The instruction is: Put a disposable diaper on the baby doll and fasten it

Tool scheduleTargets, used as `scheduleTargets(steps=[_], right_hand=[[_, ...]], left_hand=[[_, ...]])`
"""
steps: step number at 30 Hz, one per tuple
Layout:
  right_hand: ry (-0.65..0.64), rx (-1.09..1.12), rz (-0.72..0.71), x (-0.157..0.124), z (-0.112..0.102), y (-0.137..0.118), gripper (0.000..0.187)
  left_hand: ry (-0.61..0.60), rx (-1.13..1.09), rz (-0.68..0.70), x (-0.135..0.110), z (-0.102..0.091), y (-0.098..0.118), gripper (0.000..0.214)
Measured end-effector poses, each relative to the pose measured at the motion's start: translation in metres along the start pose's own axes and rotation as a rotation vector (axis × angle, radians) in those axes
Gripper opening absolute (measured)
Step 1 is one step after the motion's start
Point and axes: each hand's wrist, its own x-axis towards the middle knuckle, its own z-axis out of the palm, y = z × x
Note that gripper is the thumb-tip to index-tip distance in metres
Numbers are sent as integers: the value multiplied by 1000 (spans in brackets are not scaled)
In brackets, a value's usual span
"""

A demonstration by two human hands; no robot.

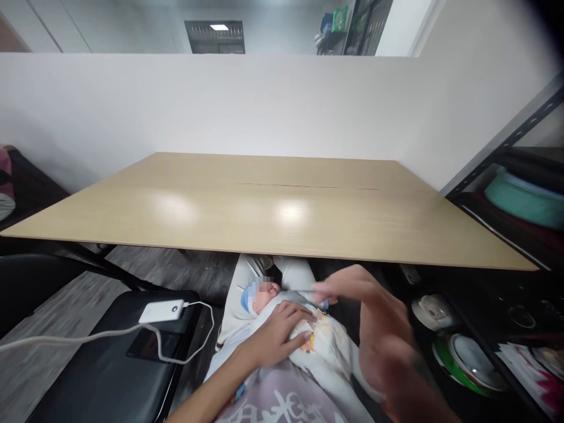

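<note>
Across my lap lies a small figure [335, 341] in a blue cap and white printed clothing, its face blurred out; whether it is a doll or a person I cannot tell. Over its clothed body rests my left hand [282, 332], palm down with fingers stretched out, touching the cloth. My right hand [374, 317] is raised on the right, close to the camera and smeared by motion. Its fingers look bent towards the left, near a grey patch of cloth, and I cannot make out anything held in them.
A wide wooden table [247, 205] spans the view ahead, its near edge above my knees. Left, a black chair [110, 364] carries a white power bank [161, 311] with a cable and a dark flat object. Shelving at right holds a teal item [524, 197] and a lidded container [473, 358].
</note>
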Motion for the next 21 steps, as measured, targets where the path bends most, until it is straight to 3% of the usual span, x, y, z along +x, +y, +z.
scheduleTargets(steps=[4, 8, 12, 21], right_hand=[[-365, -202, 434, -34, -6, 58, 33], [-697, -290, 624, -89, -11, 106, 39], [-676, -177, 729, -115, -12, 125, 48], [-521, -95, 709, -115, -12, 149, 35]], left_hand=[[3, -73, -18, 0, 4, -4, 34], [5, -111, -12, 0, 5, -6, 30], [13, -134, -29, 2, 6, -5, 26], [27, -183, -25, 0, 0, -2, 24]])
